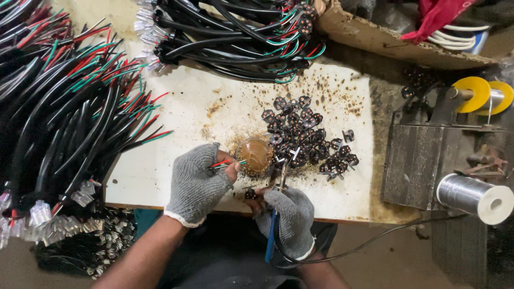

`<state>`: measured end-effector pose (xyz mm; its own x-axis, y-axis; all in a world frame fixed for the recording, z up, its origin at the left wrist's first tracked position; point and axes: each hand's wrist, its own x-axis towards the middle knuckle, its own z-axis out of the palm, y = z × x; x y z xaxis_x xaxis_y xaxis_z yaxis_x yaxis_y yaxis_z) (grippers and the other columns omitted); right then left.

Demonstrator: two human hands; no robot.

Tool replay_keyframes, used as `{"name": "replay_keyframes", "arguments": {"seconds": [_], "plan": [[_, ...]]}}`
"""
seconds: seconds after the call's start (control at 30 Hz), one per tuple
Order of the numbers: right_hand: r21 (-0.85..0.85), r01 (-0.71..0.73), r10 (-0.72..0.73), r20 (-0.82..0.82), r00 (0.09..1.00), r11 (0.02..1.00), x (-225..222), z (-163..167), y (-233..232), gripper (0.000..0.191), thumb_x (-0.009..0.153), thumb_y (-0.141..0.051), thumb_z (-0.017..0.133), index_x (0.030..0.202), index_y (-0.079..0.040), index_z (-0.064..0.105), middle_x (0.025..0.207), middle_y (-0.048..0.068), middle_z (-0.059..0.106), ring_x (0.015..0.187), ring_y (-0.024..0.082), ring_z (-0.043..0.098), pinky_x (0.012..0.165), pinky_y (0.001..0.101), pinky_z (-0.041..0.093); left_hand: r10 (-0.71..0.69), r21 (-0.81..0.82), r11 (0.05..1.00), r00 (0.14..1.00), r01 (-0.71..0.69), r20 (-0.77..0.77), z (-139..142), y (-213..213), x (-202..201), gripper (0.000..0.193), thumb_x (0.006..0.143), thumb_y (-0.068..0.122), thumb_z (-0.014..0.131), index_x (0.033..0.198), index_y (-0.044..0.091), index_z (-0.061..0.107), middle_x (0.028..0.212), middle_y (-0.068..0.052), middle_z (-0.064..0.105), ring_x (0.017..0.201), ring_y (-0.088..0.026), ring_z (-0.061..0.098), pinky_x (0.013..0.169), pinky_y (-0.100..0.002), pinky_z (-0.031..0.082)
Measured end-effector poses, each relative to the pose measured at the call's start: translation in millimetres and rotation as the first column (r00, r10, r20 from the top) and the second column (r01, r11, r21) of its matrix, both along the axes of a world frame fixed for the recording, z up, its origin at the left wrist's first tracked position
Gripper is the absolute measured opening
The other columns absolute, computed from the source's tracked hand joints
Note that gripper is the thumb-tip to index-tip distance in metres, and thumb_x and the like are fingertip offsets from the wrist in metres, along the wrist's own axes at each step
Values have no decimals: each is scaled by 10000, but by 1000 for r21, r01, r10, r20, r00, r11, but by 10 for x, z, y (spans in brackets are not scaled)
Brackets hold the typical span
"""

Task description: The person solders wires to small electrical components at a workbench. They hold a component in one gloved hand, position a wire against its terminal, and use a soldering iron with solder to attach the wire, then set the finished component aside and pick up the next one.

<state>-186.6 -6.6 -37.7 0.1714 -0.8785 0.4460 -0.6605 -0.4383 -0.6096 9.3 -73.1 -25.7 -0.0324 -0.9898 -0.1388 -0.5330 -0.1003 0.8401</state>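
Left hand (pixel 197 182): wearing a grey fingerless knit glove, it is pinching the stripped ends of a red, green and black wire lead (pixel 227 163) between thumb and forefinger; the grip is narrow and closed on the wires.
Wire lead: its tips are pointing toward 3 o'clock, reaching the rim of the flux pot (pixel 254 156).
Flux pot: a small round tin of brown paste, sitting at 2 o'clock from the left hand, just beside the pile of connectors.
Right hand (pixel 289 214): also gloved in grey, it is gripping a soldering iron (pixel 274 227) with a blue handle, fingers wrapped tight around it; the metal tip is pointing toward 12 o'clock.
Small black part (pixel 250 195): lying at the table edge at 9 o'clock from the right hand's fingers; whether they are touching it I cannot tell.
Black connectors (pixel 305 136): lying heaped at 12 o'clock from the right hand on the stained white table (pixel 182 112).
Wire bundles (pixel 69 112): filling the 9 to 11 o'clock side.
Solder spool (pixel 474 197): resting at 3 o'clock, well apart from the hands.
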Motion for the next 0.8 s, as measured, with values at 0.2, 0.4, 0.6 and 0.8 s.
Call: {"name": "replay_keyframes", "arguments": {"seconds": [0.2, 0.4, 0.6, 0.8], "plan": [[131, 61, -41, -150, 988, 989, 0, 14, -5, 418, 721, -163, 907, 1027, -200, 625, 861, 26, 758, 710, 276, 714, 634, 392, 544, 10, -189, 982, 1000, -11, -8, -27, 34, 5, 114, 766, 189, 793, 793, 99, 729, 716, -92, 640, 666, -263, 653, 636, -368, 521], [88, -17, 23, -69, 997, 996, -17, 15, -18, 288, 778, -122, 855, 961, -117, 633, 958, 50, 773, 804, 278, 740, 693, 398, 558, 24, -167, 986, 1000, -26, -15, -46, -5, -29, 156, 774, 211, 818, 785, 92, 718, 702, -94, 640, 651, -257, 658, 615, -365, 514], [51, -17, 19, -33, 999, 999, 25, 80, -68, 314, 802, -127, 860, 989, -102, 609, 945, 50, 774, 782, 270, 728, 692, 382, 551, 42, -144, 989, 999, -46, -29, -4, -34, -47, 170, 775, 231, 822, 784, 96, 720, 678, -80, 658, 624, -242, 678, 595, -355, 522], [168, 11, -3, -49, 999, 986, 19, 132, -63, 262, 755, -153, 856, 993, -134, 749, 846, 41, 755, 715, 244, 714, 675, 356, 551, -57, -230, 970, 995, 74, 79, 45, 205, 175, 125, 746, 206, 818, 731, 132, 719, 638, -85, 606, 594, -268, 638, 552, -388, 489]]}}
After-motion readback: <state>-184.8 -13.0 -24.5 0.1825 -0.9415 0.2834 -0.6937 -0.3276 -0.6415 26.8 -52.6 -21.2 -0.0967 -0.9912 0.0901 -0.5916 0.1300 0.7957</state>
